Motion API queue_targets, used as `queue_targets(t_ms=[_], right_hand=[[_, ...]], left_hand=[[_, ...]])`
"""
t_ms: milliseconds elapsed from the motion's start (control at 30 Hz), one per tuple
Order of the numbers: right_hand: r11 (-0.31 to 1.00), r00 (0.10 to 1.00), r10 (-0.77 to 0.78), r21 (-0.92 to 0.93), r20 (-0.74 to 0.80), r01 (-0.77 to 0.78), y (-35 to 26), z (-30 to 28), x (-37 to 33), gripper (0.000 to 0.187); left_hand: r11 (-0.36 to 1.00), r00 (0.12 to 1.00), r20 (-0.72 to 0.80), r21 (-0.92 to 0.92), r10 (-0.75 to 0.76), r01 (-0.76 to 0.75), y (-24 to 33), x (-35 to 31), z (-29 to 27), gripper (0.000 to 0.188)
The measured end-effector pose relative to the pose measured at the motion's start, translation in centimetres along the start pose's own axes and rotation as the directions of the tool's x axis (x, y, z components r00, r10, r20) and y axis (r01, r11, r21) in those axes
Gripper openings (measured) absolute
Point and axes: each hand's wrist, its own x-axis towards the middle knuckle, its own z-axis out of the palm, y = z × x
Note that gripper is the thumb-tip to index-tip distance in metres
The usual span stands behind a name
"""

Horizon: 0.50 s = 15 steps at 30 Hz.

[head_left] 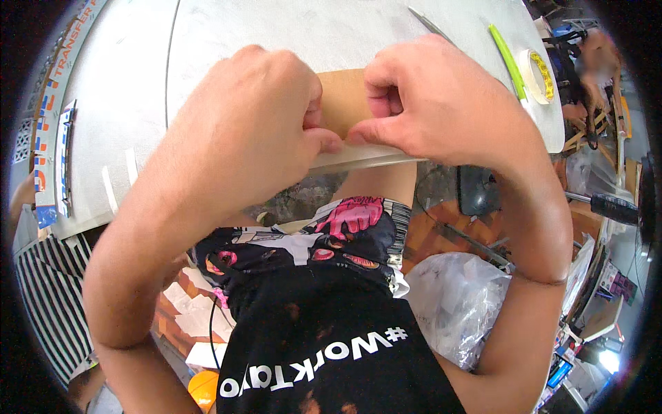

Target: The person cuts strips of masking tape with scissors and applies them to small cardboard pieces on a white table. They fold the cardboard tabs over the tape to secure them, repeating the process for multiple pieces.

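Observation:
A flat tan-brown sheet (341,93), perhaps card or thick paper, lies at the near edge of the pale worktable (241,27). My left hand (258,110) is closed at the sheet's near left part, fingers curled and thumb pressed down. Opposite it, my right hand (420,96) pinches the near right part, its thumb pointing toward the left thumb. The two thumb tips nearly meet along the near edge. Both hands cover the sides of the sheet. Beyond my right hand rests a grey pointed blade-like tool (429,26).
To the right lie a green-handled tool (507,58) and a tape roll (541,76). A long printed box (52,138) and white strips (110,188) are at the left. Below the table are a clear plastic bag (455,297) and a dark fan-like object (614,207). Another person (596,62) is far right.

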Motion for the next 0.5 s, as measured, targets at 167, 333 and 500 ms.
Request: queue_targets(t_ms=[167, 333, 500], right_hand=[[0.996, 0.997, -0.079, 0.033, -0.001, 0.079, 0.9, -0.4, 0.0, 0.032], [0.996, 0.994, -0.077, 0.059, 0.075, 0.073, 1.1, -1.0, 0.4, 0.032], [0.997, 0.987, -0.067, 0.042, 0.147, 0.061, 0.7, -1.8, 0.7, 0.030]], left_hand=[[0.996, 0.997, 0.064, 0.078, 0.043, -0.048, -0.2, 0.3, -0.7, 0.023], [0.990, 0.987, 0.157, 0.142, -0.024, 0.002, -0.3, 0.7, -1.5, 0.024], [0.983, 0.981, 0.192, 0.183, -0.011, -0.025, -0.5, 0.7, -1.9, 0.025]])
